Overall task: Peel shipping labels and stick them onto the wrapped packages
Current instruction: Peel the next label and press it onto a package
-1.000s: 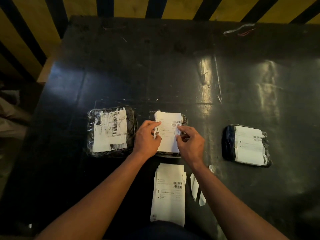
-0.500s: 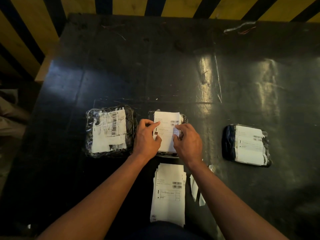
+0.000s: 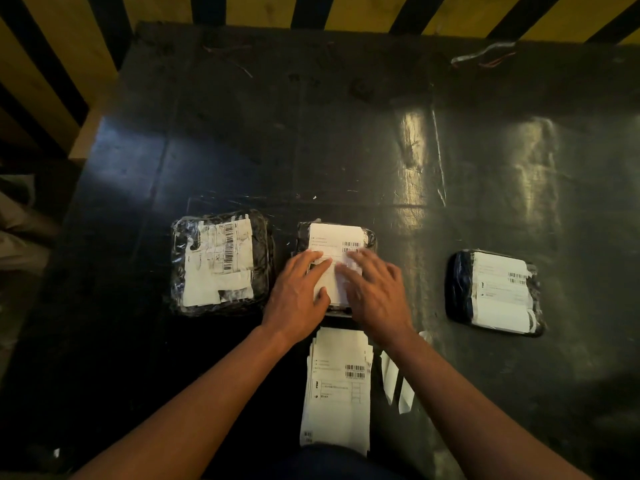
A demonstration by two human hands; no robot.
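Three dark plastic-wrapped packages lie in a row on the black table [image 3: 346, 133]. The middle package [image 3: 370, 237] carries a white shipping label [image 3: 334, 237] with a barcode. My left hand [image 3: 299, 292] and my right hand [image 3: 375, 292] lie flat on that label, fingers spread, pressing it down side by side. The left package [image 3: 259, 265] bears torn white labels [image 3: 218, 265]. The right package [image 3: 459, 289] has a smooth white label [image 3: 502, 292]. A stack of white labels [image 3: 337, 389] sits at the near edge between my forearms.
Peeled backing strips [image 3: 396, 382] lie just right of the label stack. A bit of wire and tape [image 3: 483, 55] rests at the far right of the table. A yellow and black striped wall [image 3: 242, 8] stands behind.
My fingers held the label by its side edges over the middle package; now both hands have flattened onto it, palms down, and the label lies flush on the wrap.
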